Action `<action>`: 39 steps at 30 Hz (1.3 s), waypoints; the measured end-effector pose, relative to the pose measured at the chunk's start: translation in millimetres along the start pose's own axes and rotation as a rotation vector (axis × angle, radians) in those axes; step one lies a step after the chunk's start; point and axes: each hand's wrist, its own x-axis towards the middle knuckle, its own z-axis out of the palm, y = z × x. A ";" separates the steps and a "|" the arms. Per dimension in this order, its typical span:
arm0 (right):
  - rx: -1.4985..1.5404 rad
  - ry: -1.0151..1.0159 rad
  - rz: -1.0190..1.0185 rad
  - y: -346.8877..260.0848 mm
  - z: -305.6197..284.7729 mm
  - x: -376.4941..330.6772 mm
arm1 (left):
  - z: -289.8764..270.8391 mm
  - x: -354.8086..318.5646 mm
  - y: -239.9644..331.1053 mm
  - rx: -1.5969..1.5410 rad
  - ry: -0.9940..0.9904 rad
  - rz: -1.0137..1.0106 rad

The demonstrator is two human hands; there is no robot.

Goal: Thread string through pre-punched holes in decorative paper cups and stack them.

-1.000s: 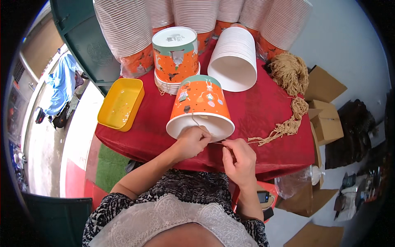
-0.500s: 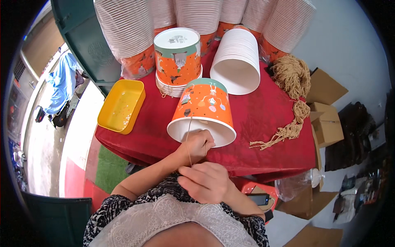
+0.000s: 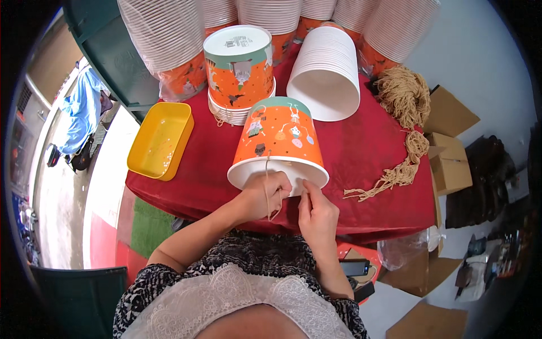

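Observation:
An orange paper bucket (image 3: 279, 135) with a green base band and printed figures lies tilted on the table, its white-rimmed mouth toward me. A thin tan cord (image 3: 267, 183) comes from a hole near its rim and hangs in a slack loop by my left wrist. My left hand (image 3: 262, 195) is closed at the bucket's mouth, its fingers curled around the cord. My right hand (image 3: 319, 217) is pinched, fingertips at the right part of the mouth; what they hold, if anything, is hidden. Behind stands an upside-down orange bucket (image 3: 240, 85) on stacked white rims.
A red cloth covers the table (image 3: 375, 144). A yellow tray (image 3: 161, 141) lies left, a bundle of tan cords (image 3: 402, 96) right. A stack of white buckets (image 3: 324, 73) lies behind; wrapped bucket stacks (image 3: 164, 34) line the back. Cardboard boxes (image 3: 450, 164) and a phone (image 3: 354, 267) are to the right.
My right hand has moved from near my body up and forward to the bucket's mouth. The cord, drawn straight before, now hangs slack. My left hand stays at the mouth.

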 end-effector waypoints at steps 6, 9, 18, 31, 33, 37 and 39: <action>-0.075 -0.169 0.084 2.8 6.0 3.5 | 1.7 -0.8 -6.8 -0.004 0.054 0.064; -0.069 -0.178 0.074 5.2 8.3 6.3 | 0.9 -1.3 -3.1 -0.029 0.046 0.018; -0.036 -0.186 0.113 6.1 12.3 7.8 | 0.7 0.2 1.5 -0.029 0.038 -0.035; -0.031 -0.150 0.078 1.1 11.5 -2.0 | 1.9 8.1 -6.4 -0.241 0.079 -0.132; -0.042 -0.155 0.058 -1.0 8.7 -1.8 | 1.6 8.2 -7.4 -0.177 0.084 -0.109; -0.143 -0.068 0.015 -10.2 3.3 -0.3 | 4.7 8.9 -26.8 -0.178 0.083 -0.004; -0.155 -0.038 0.005 -12.6 4.6 1.1 | 6.0 8.5 -27.0 -0.127 0.126 0.036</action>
